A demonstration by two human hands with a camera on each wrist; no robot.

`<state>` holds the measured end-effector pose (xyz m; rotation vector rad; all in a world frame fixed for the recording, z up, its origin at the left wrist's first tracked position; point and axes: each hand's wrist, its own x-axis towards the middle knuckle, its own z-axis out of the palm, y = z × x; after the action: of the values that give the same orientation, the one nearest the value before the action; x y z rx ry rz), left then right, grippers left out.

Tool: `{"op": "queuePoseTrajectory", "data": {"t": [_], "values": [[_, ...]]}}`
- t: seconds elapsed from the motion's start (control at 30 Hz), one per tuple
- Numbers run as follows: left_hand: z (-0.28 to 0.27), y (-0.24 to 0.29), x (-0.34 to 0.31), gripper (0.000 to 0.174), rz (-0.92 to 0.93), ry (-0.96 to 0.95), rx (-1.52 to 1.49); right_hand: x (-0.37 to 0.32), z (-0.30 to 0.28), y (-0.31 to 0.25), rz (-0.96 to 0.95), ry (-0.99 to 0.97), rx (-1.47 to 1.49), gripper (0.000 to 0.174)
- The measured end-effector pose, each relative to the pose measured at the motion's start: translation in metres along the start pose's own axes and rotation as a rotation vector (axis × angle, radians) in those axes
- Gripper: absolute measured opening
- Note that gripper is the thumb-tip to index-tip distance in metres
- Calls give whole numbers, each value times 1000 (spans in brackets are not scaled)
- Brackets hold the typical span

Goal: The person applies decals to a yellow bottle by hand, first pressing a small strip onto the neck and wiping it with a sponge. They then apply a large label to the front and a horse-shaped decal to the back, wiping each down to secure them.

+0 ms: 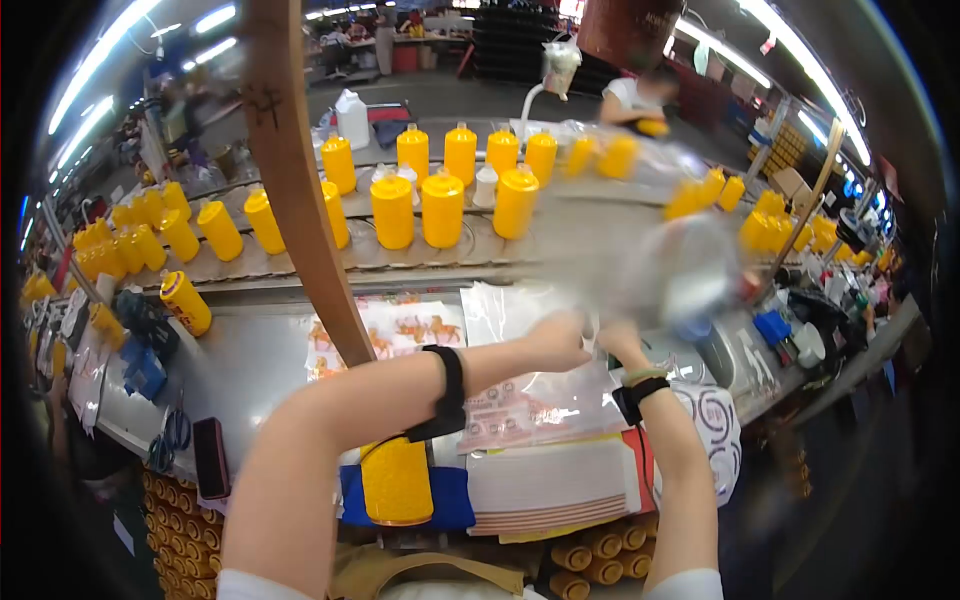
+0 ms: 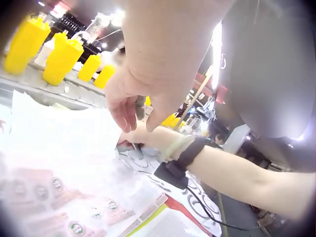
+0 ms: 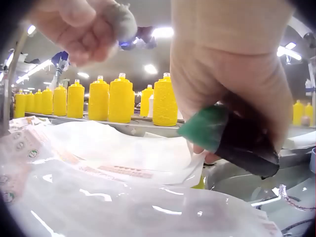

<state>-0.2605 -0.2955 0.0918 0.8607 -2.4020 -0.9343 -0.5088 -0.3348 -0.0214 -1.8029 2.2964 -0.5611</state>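
Note:
My right hand point(image 1: 622, 343) grips a green-and-black wedge-shaped piece point(image 3: 207, 129), its fingers curled round it; its exact kind cannot be told. The right fingertips are at the edge of white sheets point(image 3: 123, 143) on the bench. Left of it and higher hovers my left hand point(image 1: 560, 342), fingers loosely bent, nothing seen between them. A grey cover point(image 3: 122, 22) sits on one left finger. Below both hands lies a clear plastic sheet with pink printing and small round emblems point(image 1: 530, 400). It overlaps a stack of white sheets point(image 1: 550, 487).
Yellow bottles point(image 1: 442, 210) stand in rows on the conveyor behind the bench. A wooden post point(image 1: 300, 180) rises at the left. A large blurred grey thing point(image 1: 685, 265) hangs at the right. A yellow bottle point(image 1: 396, 482) lies on blue cloth in front, and a phone point(image 1: 210, 458) lies left.

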Motion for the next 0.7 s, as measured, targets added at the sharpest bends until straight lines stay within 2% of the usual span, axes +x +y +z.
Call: {"op": "queuePoseTrajectory", "data": {"t": [0.07,0.17,0.23,0.27,0.3,0.33,0.4,0.43,0.47,0.5,0.53,0.6,0.7], "values": [[24,-7,23,38,-10,-3,24,-16,-23,-26,177,-96,-7,33],[60,-19,45,36,-105,1,104,-2,-7,-15,134,-108,28,40],[83,-27,54,33,-269,209,74,-16,-21,-41,73,-84,40,45],[84,-30,56,33,-259,200,76,-22,-31,-44,31,-49,43,50],[86,-32,56,35,-205,339,112,5,1,-13,-37,-139,-12,59],[93,-32,56,37,-136,462,133,23,34,6,-6,-106,-76,60],[109,-69,71,45,9,359,333,5,6,-14,4,-156,-11,62],[107,-59,71,46,-23,394,283,18,24,-9,41,-174,-70,57],[102,-47,70,46,-64,434,237,-12,-18,-44,183,-115,51,45],[99,-41,67,46,-44,418,228,-1,-1,-25,76,-117,197,48],[96,-39,66,47,-56,391,196,-3,-1,-30,97,-41,122,49],[97,-43,64,48,-65,354,160,-9,-22,-32,104,-206,76,55],[101,-48,64,54,-138,409,73,-1,-6,-22,76,-115,109,58]]}}
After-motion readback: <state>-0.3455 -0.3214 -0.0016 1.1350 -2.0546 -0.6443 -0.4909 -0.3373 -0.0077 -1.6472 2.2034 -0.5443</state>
